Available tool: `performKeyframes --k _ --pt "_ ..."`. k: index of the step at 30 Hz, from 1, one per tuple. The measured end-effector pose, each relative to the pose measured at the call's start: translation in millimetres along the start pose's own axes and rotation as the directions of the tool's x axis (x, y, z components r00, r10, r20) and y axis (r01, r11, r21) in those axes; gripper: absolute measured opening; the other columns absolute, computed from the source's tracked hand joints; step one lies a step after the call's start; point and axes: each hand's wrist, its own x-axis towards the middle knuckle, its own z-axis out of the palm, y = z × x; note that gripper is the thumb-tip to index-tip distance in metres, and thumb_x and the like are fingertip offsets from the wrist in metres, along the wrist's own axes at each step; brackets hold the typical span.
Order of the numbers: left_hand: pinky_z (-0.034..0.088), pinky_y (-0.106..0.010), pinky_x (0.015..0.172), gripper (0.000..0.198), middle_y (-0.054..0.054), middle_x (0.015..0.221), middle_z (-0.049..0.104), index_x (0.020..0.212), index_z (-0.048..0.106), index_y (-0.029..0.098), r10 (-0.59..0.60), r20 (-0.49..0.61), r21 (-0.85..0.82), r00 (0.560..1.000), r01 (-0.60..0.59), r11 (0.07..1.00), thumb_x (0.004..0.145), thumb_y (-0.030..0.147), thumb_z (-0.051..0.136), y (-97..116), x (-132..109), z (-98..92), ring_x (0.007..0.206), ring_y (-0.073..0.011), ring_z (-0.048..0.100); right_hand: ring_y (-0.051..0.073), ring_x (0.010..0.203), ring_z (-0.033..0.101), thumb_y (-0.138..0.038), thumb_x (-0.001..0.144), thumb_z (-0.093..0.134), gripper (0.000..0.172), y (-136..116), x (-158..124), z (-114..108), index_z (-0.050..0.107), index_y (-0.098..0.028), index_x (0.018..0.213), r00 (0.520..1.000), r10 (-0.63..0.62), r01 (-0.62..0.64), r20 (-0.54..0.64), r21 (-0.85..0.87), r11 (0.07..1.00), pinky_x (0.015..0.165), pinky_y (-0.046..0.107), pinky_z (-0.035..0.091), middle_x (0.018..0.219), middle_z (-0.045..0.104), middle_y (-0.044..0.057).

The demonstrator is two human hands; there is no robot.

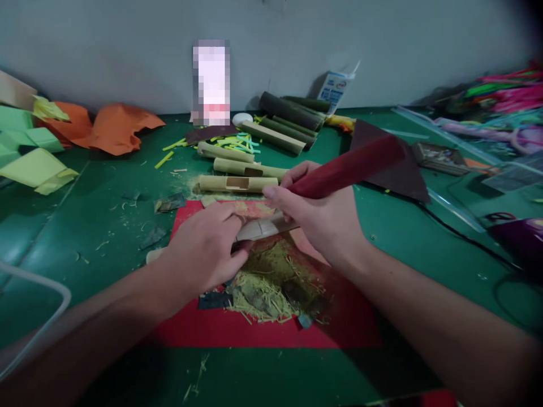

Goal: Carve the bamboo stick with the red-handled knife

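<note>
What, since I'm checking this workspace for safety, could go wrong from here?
The left hand grips the pale piece close to the right hand, which holds a red tool. The tool's working end is hard to make out, but a slip might hurt the left hand.
The pale piece could twist: no clamp shows on it.
Loose shavings on the red sheet might scatter if bumped.
</note>
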Motion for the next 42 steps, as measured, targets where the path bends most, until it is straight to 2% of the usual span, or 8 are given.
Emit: performKeyframes --k 6,10,15,19,24,28,34,42 --pt "0.057 -0.046 0.085 0.021 -0.015 0.100 0.066 0.100 0.067 0.010 0.055 -0.053 0.009 0.997 -0.055 0.998 0.085 0.023 0.060 -5 -1 7.8 0.100 -0.0312 0.064 0.012 0.058 0.053 -0.037 0.072 0.077 0.023 12 1 13 0.063 -0.020 0.067 0.996 0.074 -0.077 -0.042 -0.081 0.994 0.050 0.026 0.041 0.061 0.058 -0.002" --pt "0.055 -0.045 0.096 0.030 -0.016 0.118 0.065 0.115 0.064 0.011 0.091 -0.068 0.008 0.993 -0.091 0.996 0.087 0.022 0.057 -7 -2 7.8 0.114 -0.0305 0.061 0.012 0.057 0.053 -0.038 0.065 0.084 0.028 8 7 9 0.063 -0.019 0.067 0.993 0.069 -0.067 0.100 -0.021 0.998 0.049 0.026 0.041 0.062 0.059 -0.002" --pt "0.057 -0.047 0.080 0.017 -0.014 0.101 0.066 0.094 0.065 0.013 0.042 -0.014 0.065 0.999 -0.041 0.997 0.083 0.022 0.056 -3 -2 4.2 0.096 -0.0315 0.064 0.012 0.054 0.054 -0.025 0.068 0.080 0.020 0 11 -8 0.068 -0.022 0.084 0.940 0.120 -0.158 0.319 0.096 0.983 0.051 0.027 0.046 0.062 0.060 -0.004" --pt "0.057 -0.044 0.084 0.026 -0.013 0.107 0.066 0.104 0.066 0.012 0.043 -0.039 0.042 0.998 -0.042 0.998 0.081 0.018 0.055 0 -2 -2.2 0.100 -0.0299 0.063 0.014 0.053 0.055 -0.029 0.069 0.082 0.020 6 5 -14 0.067 -0.021 0.078 0.965 0.097 -0.111 0.244 0.046 0.993 0.050 0.029 0.045 0.059 0.061 -0.002" --pt "0.057 -0.046 0.087 0.032 -0.016 0.117 0.067 0.114 0.065 0.010 0.080 -0.036 0.036 0.996 -0.079 0.996 0.085 0.020 0.055 -3 -2 -3.6 0.106 -0.0316 0.064 0.013 0.055 0.052 -0.032 0.070 0.083 0.025 8 -4 -3 0.060 -0.022 0.063 1.000 -0.021 0.021 0.000 -0.081 0.997 0.049 0.028 0.040 0.058 0.056 -0.003" --pt "0.057 -0.046 0.090 0.031 -0.016 0.121 0.067 0.114 0.065 0.010 0.101 -0.038 0.022 0.994 -0.101 0.995 0.085 0.018 0.056 -5 -1 0.4 0.109 -0.0318 0.063 0.015 0.062 0.059 -0.026 0.074 0.077 0.014 7 -6 6 0.065 -0.024 0.069 0.998 -0.056 0.057 0.017 -0.055 0.997 0.053 0.030 0.044 0.068 0.065 0.000" --pt "0.054 -0.042 0.101 0.037 -0.014 0.126 0.066 0.120 0.063 0.011 0.101 -0.067 -0.034 0.993 -0.104 0.994 0.083 0.016 0.058 -6 -1 1.5 0.117 -0.0288 0.061 0.013 0.059 0.056 -0.028 0.067 0.081 0.020 7 -4 9 0.063 -0.020 0.065 0.998 -0.006 0.012 0.062 -0.091 0.996 0.052 0.027 0.042 0.064 0.063 -0.001" --pt "0.055 -0.046 0.096 0.033 -0.015 0.119 0.068 0.113 0.067 0.008 0.078 -0.033 -0.037 0.996 -0.079 0.996 0.083 0.017 0.057 -5 1 0.6 0.112 -0.0316 0.063 0.013 0.059 0.053 -0.028 0.075 0.067 0.017 13 2 7 0.057 -0.022 0.064 0.993 -0.106 0.112 0.052 -0.133 0.985 0.054 0.028 0.042 0.062 0.058 -0.003"
